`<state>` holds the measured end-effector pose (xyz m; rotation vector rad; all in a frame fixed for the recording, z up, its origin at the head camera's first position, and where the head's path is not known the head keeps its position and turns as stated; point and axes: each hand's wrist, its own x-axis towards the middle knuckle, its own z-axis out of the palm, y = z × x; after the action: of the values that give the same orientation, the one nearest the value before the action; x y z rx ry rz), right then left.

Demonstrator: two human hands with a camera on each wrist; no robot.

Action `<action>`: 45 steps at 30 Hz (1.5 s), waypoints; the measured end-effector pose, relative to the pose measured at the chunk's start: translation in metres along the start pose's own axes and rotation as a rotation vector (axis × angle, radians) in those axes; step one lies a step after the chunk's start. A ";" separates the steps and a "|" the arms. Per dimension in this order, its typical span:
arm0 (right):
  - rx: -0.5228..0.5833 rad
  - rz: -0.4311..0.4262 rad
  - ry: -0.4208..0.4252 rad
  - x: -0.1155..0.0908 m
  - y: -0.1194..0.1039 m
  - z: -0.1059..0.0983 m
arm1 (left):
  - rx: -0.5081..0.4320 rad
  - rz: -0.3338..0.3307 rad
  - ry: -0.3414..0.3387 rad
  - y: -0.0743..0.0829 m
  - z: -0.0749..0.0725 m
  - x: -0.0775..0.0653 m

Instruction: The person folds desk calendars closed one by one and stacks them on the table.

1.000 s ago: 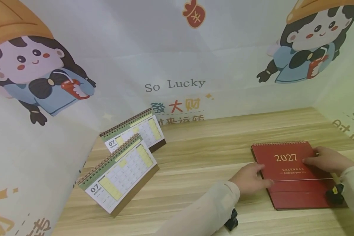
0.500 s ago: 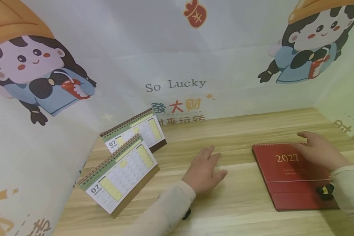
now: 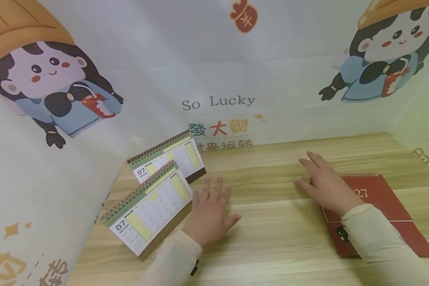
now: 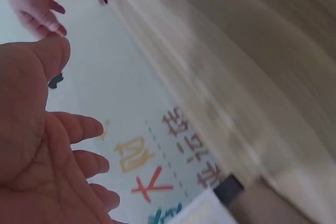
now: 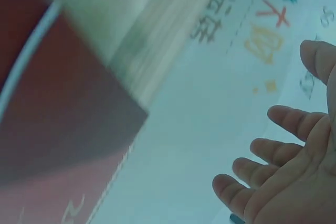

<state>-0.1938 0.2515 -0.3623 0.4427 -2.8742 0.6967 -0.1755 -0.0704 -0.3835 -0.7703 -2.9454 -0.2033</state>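
Two desk calendars with white and yellow month pages, each marked 07, stand tilted at the left: the front calendar (image 3: 151, 212) partly covers the back calendar (image 3: 196, 159). My left hand (image 3: 211, 216) is beside the front calendar's right edge, fingers spread and holding nothing. On the right lies a red 2027 calendar (image 3: 397, 198) with a spiral along its top. Over its left part reaches my right hand (image 3: 330, 188), hiding some of the cover's lettering. In the right wrist view the right hand's fingers (image 5: 278, 150) are straight and apart, with the red calendar (image 5: 68, 114) alongside.
The wood-grain tabletop (image 3: 264, 234) stretches between the calendars. Behind it rises a pale printed backdrop (image 3: 289, 87) with cartoon figures and lettering, and similar sheets close off the left and right sides.
My left hand has let go of the red calendar's left edge and moved left to the front calendar. The right hand has left its right side and swung left across it.
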 end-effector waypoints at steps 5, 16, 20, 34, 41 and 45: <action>-0.020 -0.052 -0.024 0.008 -0.014 0.021 | 0.014 -0.011 0.036 -0.017 -0.013 -0.021; -0.056 -0.161 -0.025 0.031 -0.038 0.056 | -0.021 0.093 0.520 -0.056 -0.064 -0.070; -0.036 -0.223 -0.008 0.041 -0.050 0.064 | -0.039 0.076 0.721 -0.077 -0.079 -0.088; 0.052 -0.284 -0.005 0.080 -0.102 0.087 | -0.472 -0.847 0.519 -0.127 -0.067 -0.147; 0.233 -0.241 -0.095 0.095 -0.142 0.108 | -0.663 -1.034 0.254 -0.141 -0.041 -0.155; 0.330 -0.206 -0.152 0.097 -0.158 0.117 | -0.685 -0.984 0.227 -0.137 -0.026 -0.150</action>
<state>-0.2439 0.0386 -0.3780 0.8546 -2.7942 1.1470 -0.1118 -0.2650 -0.3899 0.7151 -2.7182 -1.2734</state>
